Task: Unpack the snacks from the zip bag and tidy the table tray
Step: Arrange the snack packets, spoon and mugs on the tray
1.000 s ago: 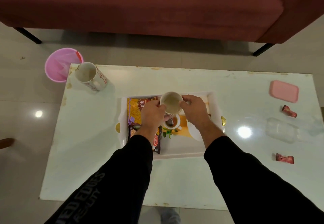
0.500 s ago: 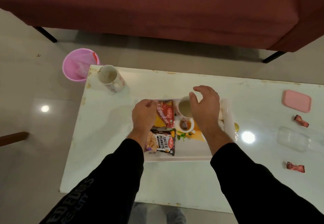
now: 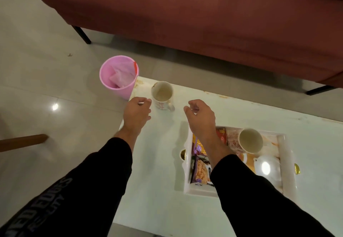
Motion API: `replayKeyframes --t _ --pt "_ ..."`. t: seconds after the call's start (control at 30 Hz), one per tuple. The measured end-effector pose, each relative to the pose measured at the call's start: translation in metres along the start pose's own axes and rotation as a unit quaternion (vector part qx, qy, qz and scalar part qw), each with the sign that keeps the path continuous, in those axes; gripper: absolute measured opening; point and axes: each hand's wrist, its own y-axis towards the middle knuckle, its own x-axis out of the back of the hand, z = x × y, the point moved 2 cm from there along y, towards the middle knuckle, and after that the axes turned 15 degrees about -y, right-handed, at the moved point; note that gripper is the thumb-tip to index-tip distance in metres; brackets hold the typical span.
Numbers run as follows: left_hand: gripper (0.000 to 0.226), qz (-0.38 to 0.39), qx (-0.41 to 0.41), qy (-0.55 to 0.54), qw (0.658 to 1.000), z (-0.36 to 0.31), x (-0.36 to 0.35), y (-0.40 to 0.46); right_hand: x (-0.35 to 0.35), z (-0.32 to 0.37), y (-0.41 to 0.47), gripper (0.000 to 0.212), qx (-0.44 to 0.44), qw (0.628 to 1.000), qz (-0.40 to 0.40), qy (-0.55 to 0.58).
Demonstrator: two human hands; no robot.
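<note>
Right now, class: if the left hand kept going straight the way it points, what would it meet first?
Most likely the mug on the table: the left hand reaches up and slightly right, fingertips just short of its side. Depth is unclear; the pink bin stands further left.

Two arms in view, both in long black fabric sleeves pushed back to about mid-forearm, wrists bare. Left black sleeve point(image 3: 104, 177) carries pale grey block lettering printed along the forearm, partly cut off by the frame edge; readable bits look like "ED EDGES" with a second smaller line under it ending "LITY". Right black sleeve point(image 3: 259, 199) plain, no print visible. Left hand point(image 3: 136, 112) and right hand point(image 3: 201, 118) bare: no gloves, rings, watch or bands visible.
</note>
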Motion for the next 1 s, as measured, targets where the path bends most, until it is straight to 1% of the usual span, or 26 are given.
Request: replayKeyframes --t 0.17,0.27,0.37,0.47,0.57,0.7,0.87,1.0 --pt "0.047 0.035 0.063 -0.01 0.997 -0.005 -0.006 0.027 -0.024 0.026 0.03 0.039 -0.034 0.999 0.021 -0.025" --pt "0.054 0.065 0.079 -0.011 0.995 0.001 -0.015 0.035 -0.036 0.036 0.047 0.042 -0.038 0.999 0.017 -0.035" --pt "0.048 0.082 0.069 -0.007 0.994 0.008 -0.022 0.043 -0.053 0.041 0.057 0.044 -0.034 0.998 0.031 -0.04" --pt "0.043 0.082 0.067 -0.016 0.994 0.012 -0.023 0.048 -0.064 0.038 0.06 0.044 -0.036 0.999 0.029 -0.021" --pt "0.041 0.083 0.066 -0.027 0.994 0.012 -0.022 0.048 -0.07 0.035 0.061 0.046 -0.054 0.998 0.03 0.02" --pt "0.043 0.056 0.065 -0.043 0.995 0.014 -0.02 0.042 -0.07 0.032 0.057 0.041 -0.077 0.993 0.033 0.087" --pt "0.043 0.079 0.03 -0.002 0.996 0.013 -0.016 0.017 -0.055 0.024 0.023 0.04 -0.092 0.988 0.039 0.119" --pt "0.044 0.085 0.033 0.038 0.995 0.004 -0.021 -0.02 -0.032 0.007 -0.008 0.041 -0.11 0.981 0.034 0.156"
